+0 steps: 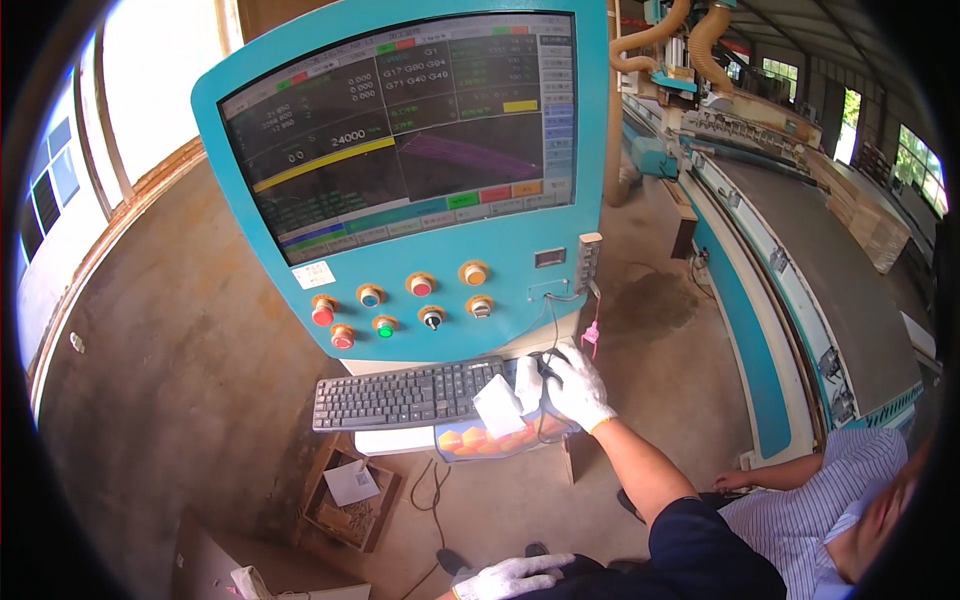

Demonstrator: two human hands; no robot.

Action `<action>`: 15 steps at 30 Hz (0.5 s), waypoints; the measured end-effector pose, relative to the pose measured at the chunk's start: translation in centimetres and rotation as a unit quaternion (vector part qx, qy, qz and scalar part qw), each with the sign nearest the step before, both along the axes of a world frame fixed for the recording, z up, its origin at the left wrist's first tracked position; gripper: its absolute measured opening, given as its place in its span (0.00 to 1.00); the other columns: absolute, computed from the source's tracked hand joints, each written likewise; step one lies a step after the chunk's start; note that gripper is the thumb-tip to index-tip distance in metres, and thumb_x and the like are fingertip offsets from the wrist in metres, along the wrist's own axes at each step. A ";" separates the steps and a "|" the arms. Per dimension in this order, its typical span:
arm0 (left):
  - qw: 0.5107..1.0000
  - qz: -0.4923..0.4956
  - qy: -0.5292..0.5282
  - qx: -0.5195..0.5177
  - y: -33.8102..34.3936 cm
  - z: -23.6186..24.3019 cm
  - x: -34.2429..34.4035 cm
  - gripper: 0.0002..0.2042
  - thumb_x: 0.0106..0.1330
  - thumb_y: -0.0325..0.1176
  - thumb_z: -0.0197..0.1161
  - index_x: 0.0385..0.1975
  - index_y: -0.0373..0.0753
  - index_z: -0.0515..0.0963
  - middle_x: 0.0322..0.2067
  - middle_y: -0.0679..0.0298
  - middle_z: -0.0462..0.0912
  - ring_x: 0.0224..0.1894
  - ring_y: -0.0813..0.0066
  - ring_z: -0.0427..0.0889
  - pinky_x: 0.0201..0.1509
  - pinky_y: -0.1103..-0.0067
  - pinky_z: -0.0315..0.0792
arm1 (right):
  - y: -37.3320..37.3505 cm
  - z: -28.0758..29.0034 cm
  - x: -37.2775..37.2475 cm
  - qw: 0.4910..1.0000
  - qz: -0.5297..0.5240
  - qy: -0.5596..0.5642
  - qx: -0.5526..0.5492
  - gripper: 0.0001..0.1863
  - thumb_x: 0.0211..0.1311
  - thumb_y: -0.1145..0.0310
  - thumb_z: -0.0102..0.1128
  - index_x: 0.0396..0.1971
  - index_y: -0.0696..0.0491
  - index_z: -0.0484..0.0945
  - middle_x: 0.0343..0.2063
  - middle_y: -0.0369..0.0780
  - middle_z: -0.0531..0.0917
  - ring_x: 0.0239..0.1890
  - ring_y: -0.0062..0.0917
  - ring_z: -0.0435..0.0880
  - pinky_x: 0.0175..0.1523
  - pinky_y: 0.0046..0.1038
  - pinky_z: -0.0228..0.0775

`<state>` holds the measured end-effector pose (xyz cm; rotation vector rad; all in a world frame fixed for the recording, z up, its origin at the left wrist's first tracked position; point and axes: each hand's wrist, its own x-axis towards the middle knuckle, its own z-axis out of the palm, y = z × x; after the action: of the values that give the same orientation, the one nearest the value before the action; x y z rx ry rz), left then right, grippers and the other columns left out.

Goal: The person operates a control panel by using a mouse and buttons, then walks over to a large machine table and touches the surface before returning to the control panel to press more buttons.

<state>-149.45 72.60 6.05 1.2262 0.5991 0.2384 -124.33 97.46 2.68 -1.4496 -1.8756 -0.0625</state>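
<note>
My right hand [580, 388], in a white glove, lies over a dark computer mouse [546, 366] that its fingers mostly cover. Left of it is a black keyboard [400, 396] on the shelf of a teal control cabinet [400, 285]. A white paper or card [498, 407] and a small white object [528, 384] lie between keyboard and hand, on a colourful mouse pad [470, 440]. At the bottom, close to my body, rests my white-gloved left hand [515, 578], fingers stretched out and holding nothing. Above, the screen [400, 130] shows a purple shape and yellow bars.
Coloured knobs and push buttons [422, 287] sit below the screen. A long machine bed [810, 250] runs along the right, with stacked boards [860, 215]. Another person in a striped shirt [800, 500] is at lower right. A wooden box [350, 500] and a loose cable [435, 500] lie below the shelf.
</note>
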 end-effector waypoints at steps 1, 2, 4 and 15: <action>1.000 -0.011 -0.003 -0.003 0.1 0.1 0.0 0.23 0.74 0.38 0.56 0.66 0.35 0.70 0.61 0.52 0.77 0.64 0.61 0.74 0.70 0.71 0.64 | 0.0 -0.2 0.1 1.000 0.001 0.000 0.001 0.19 0.54 0.68 0.60 0.48 0.52 0.82 0.56 0.46 0.76 0.60 0.42 0.75 0.63 0.39 0.70; 1.000 -0.010 -0.003 -0.003 0.2 0.3 0.0 0.23 0.74 0.38 0.56 0.66 0.35 0.70 0.61 0.52 0.77 0.64 0.61 0.74 0.70 0.71 0.64 | 0.1 -0.4 0.1 1.000 -0.004 0.000 0.004 0.19 0.54 0.68 0.60 0.48 0.51 0.82 0.56 0.46 0.76 0.59 0.42 0.75 0.64 0.39 0.70; 0.999 -0.032 -0.012 0.019 0.4 0.6 0.1 0.22 0.75 0.37 0.54 0.66 0.35 0.71 0.59 0.52 0.79 0.60 0.62 0.77 0.67 0.72 0.68 | 0.3 -0.7 0.2 1.000 -0.008 0.000 0.008 0.19 0.54 0.68 0.60 0.48 0.51 0.82 0.56 0.46 0.76 0.59 0.42 0.75 0.64 0.39 0.70; 0.999 -0.026 -0.013 0.036 0.2 0.2 1.2 0.22 0.74 0.38 0.55 0.62 0.32 0.73 0.58 0.50 0.80 0.62 0.60 0.76 0.69 0.71 0.64 | -0.1 -1.1 0.9 1.000 -0.009 0.003 -0.011 0.19 0.55 0.67 0.61 0.49 0.49 0.82 0.57 0.45 0.75 0.60 0.42 0.74 0.64 0.40 0.70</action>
<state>-148.27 72.79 6.26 1.3041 0.5397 0.2341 -123.47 97.33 1.60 -1.4806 -1.8648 -0.0465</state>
